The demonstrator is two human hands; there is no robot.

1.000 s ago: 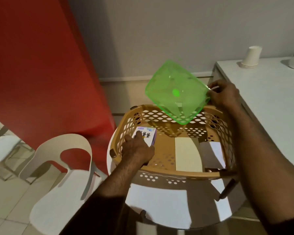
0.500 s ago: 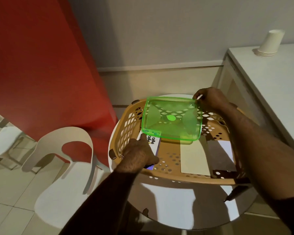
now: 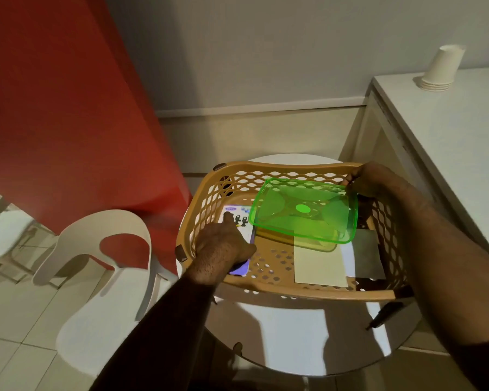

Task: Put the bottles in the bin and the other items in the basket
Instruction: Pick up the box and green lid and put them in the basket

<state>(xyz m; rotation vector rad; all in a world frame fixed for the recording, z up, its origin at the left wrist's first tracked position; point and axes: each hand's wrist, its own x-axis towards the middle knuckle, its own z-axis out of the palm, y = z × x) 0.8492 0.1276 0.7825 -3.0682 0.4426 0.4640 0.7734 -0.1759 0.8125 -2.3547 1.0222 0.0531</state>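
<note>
Here, nearest the camera at lower centre, a round white bench (image 3: 280, 334) carries a tan perforated basket (image 3: 294, 290). The left hand (image 3: 223, 246) lies inside the basket's left end, fingers extended and loosely spread, pressing a printed card (image 3: 244, 221) flat against the floor. Sheets of paper (image 3: 319, 263) lie to the right. Farther back, the right hand (image 3: 370, 180) pinches the far right corner of a green translucent lid (image 3: 304, 210), held nearly level within the basket. Paper cups (image 3: 442, 69) stand upper right.
</note>
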